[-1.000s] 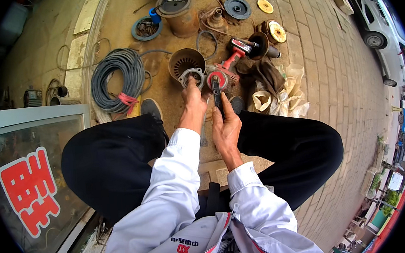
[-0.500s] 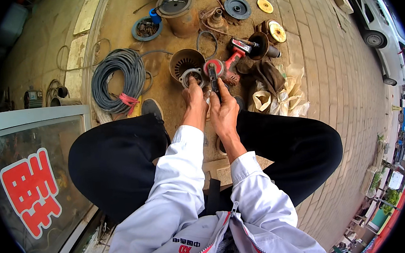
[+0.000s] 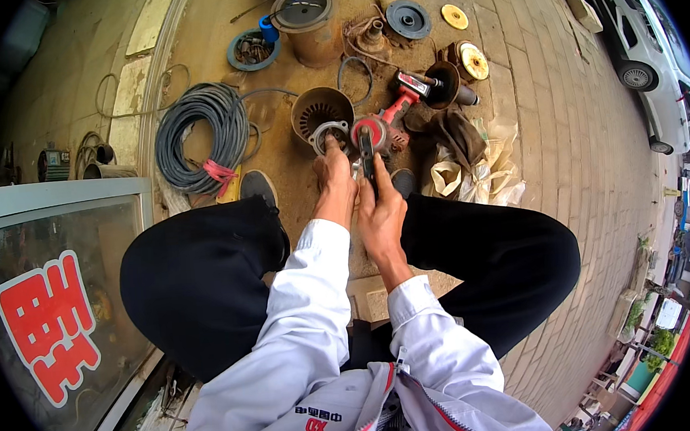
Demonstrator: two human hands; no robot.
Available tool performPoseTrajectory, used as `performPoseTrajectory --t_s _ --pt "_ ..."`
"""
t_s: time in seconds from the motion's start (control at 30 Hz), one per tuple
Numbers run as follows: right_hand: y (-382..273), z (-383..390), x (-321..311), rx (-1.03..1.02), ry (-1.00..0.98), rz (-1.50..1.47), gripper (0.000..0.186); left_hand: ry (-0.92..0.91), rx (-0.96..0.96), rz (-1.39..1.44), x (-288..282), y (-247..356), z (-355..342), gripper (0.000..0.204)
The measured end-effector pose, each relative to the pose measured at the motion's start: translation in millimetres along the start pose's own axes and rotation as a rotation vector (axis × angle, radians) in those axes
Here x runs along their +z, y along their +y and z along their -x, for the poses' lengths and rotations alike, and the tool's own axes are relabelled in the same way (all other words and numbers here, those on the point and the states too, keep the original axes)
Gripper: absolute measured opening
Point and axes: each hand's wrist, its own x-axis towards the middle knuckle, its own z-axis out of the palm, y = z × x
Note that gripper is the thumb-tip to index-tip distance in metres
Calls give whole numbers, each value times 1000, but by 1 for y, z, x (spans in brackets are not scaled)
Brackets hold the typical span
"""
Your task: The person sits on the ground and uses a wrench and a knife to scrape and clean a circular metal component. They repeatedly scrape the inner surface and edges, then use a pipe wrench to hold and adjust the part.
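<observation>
My left hand [image 3: 335, 176] grips a round grey metal end cover [image 3: 325, 134], its thumb reaching into the ring. Just beyond, the slotted rusty metal housing [image 3: 320, 106] stands with its opening showing. A slim dark hand tool [image 3: 367, 150] is in my right hand [image 3: 381, 208], pointing away from me; its exact kind is unclear. Close past its tip lies a red cordless power tool [image 3: 387, 127], partly covered by the hand tool. Both hands are side by side between my knees, and most of their fingers are curled out of sight.
Coiled grey cable [image 3: 201, 138] lies on the left. Farther off are a rusty cylinder [image 3: 309, 36], a blue bowl of small parts [image 3: 253, 51], a dark disc [image 3: 408, 18] and a yellow disc [image 3: 454, 16]. Cloth and plastic bags [image 3: 482, 160] sit right; a glass door [image 3: 61, 311] is left.
My right hand and the dark hand tool have drawn slightly closer to me. My left hand keeps its grip on the end cover with little movement.
</observation>
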Motion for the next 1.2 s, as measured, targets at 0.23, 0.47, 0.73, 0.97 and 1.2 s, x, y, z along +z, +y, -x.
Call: performPoseTrajectory --t_s 0.23,0.47,0.73,0.97,1.2 --pt "47 20 12 -224 125 90 48 83 31 -36 0 -16 -7 59" --pt "31 26 7 -182 127 30 48 77 19 -77 -8 -25 -18 60" --pt "22 16 5 -51 51 60 48 65 -18 -46 -6 -15 -14 43" --pt "1 11 -1 54 -33 83 48 91 -71 -6 -4 -6 1 62" --pt "4 -12 -1 15 -3 -2 49 -36 -73 32 0 2 8 43"
